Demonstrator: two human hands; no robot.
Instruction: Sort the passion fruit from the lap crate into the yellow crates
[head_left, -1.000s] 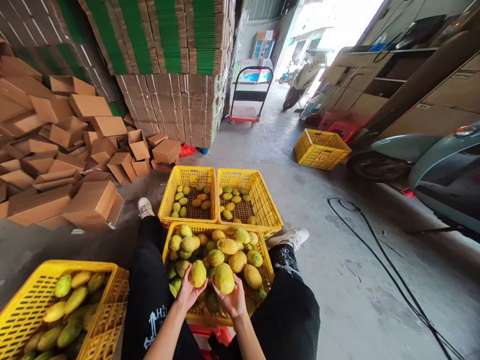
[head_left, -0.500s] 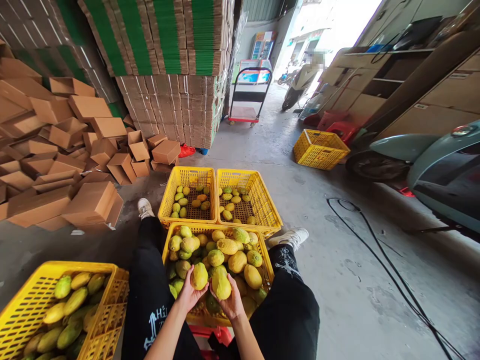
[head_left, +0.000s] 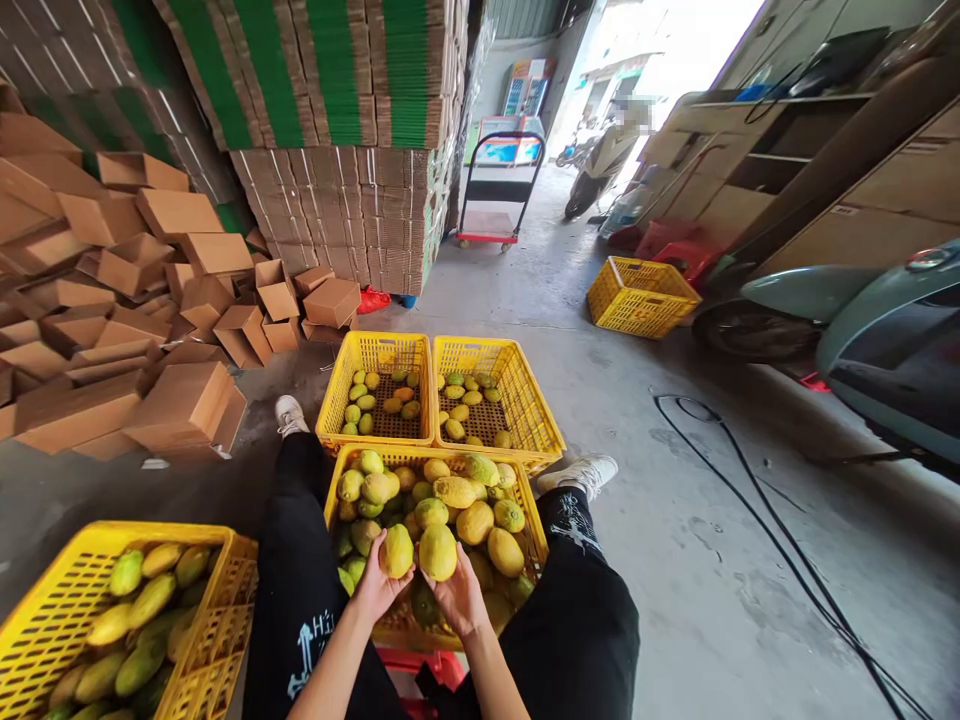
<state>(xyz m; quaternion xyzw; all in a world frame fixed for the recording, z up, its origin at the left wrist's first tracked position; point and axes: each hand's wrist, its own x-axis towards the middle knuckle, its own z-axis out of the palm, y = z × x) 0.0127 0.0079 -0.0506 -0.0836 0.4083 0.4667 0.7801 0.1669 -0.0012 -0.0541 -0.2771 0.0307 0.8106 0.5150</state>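
Note:
I sit with a yellow crate [head_left: 538, 540] full of yellow-green mangoes between my legs. My left hand [head_left: 373, 590] is closed around one yellow mango [head_left: 397, 550], held just above the heap. My right hand [head_left: 459, 600] grips a second, slightly larger mango [head_left: 438, 551] right beside it; the two fruits almost touch. Both fruits are upright in my palms, over the near part of the crate.
Two yellow crates [head_left: 375, 352] [head_left: 534, 405] beyond hold a few mangoes each. Another crate [head_left: 71, 575] of mangoes stands at my left. Cardboard boxes [head_left: 180, 405] pile up left, a black cable [head_left: 757, 510] and scooter [head_left: 885, 340] lie right, a spare crate [head_left: 641, 295] farther off.
My right hand has turned and shifted its mango a little left and up, closer to the mango in my left hand. The left hand has barely moved.

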